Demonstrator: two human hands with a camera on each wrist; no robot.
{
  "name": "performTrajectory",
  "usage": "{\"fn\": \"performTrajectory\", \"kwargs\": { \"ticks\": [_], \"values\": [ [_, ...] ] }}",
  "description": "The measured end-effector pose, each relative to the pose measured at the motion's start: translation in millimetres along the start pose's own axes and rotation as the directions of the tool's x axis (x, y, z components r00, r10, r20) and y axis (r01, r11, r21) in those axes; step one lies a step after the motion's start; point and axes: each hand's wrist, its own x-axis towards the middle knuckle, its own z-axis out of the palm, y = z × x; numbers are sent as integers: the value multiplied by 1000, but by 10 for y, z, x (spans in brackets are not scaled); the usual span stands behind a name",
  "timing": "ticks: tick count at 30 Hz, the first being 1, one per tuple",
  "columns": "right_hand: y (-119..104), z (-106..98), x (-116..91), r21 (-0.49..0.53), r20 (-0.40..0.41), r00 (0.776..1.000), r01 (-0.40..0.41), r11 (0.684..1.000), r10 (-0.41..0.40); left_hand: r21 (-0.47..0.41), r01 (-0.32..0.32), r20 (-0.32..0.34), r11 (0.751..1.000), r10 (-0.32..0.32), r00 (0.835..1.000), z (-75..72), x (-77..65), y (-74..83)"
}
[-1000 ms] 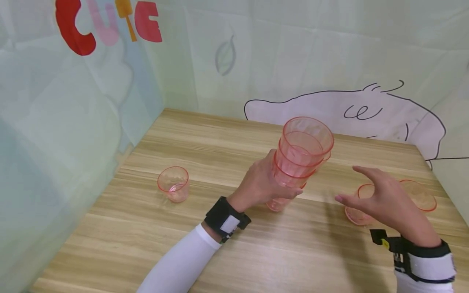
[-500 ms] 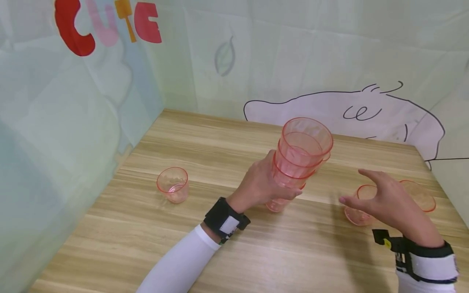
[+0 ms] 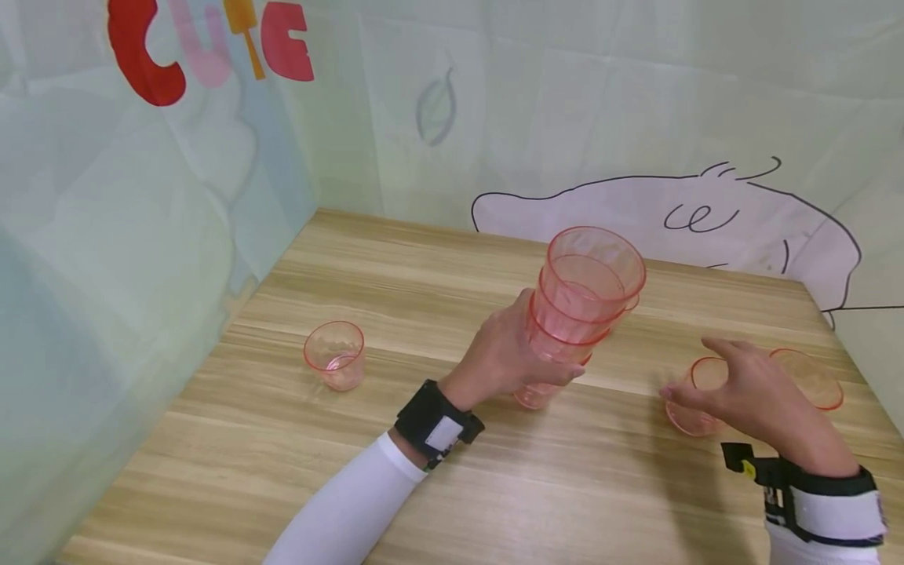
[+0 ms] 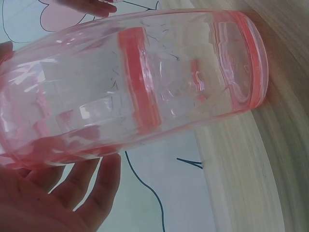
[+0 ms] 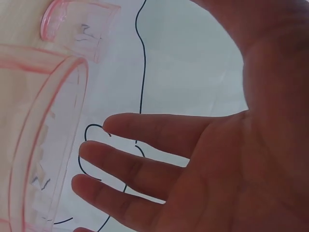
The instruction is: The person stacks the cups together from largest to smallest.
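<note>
A tilted stack of clear pink plastic cups is gripped by my left hand, thumb and fingers curled round its side. In the left wrist view the nested cups fill the upper half, their rims toward the left edge. My right hand hovers at another pink cup standing on the table, thumb and fingers spread apart and overlapping its rim. From the right wrist view, straight fingers sit beside the rim of that cup, with nothing held.
One more pink cup stands right of my right hand, partly covered by it. Far left on the wooden table is a single pink cup. Another rim shows behind the stack. Printed cloth walls border the table's back and left.
My right hand has moved slightly right and lower, closer to the standing cup. The left hand and its stack have stayed in place.
</note>
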Motion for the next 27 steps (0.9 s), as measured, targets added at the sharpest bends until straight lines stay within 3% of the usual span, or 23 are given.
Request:
{"fn": "performTrajectory", "kwargs": {
  "ticks": [11,18,27],
  "values": [
    [81,30,26,-15,32,999,-14,1000,14,-22,9,5,1000,-9,1000,-5,-7,3],
    [135,31,36,-17,55,998,-19,1000,20,-8,-4,1,1000,4,1000,-5,-6,-4],
    [187,30,49,-22,89,995,-53,998,54,29,26,7,999,-26,1000,-3,-8,8]
  ]
}}
